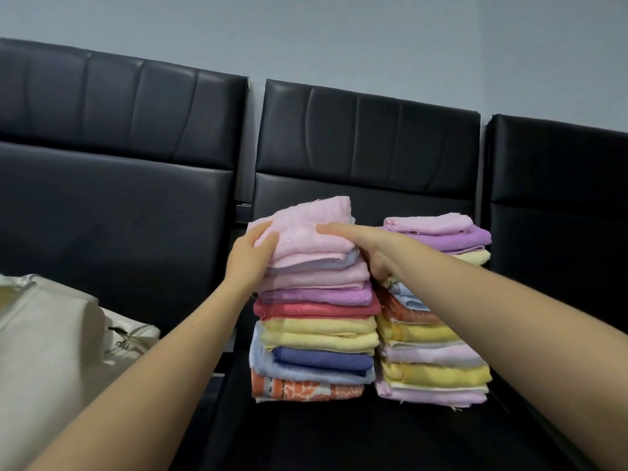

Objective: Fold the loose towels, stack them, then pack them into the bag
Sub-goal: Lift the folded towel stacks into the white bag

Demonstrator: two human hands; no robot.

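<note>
Starting from the left, you have the pale bag [51, 338] lying on the left seat, near your left forearm. Your left hand [249, 258] grips the left side of the top pink towel [312, 229], thumb over the upper corner, fingers curled around the edge. This towel sits on the left stack [316, 334]. Your right hand [370, 248] holds the opposite side, one finger stretched flat over the top and the others tucked into the gap toward the right stack [435, 334]. The towels look soft and light, so they will probably sag and slide; I would take several together from both sides, pressing inward. The stacks stand just beside each other, the left one leaning a little, near the front edge of the black seat [339, 433]. Open room is on the left, toward the bag.
</note>
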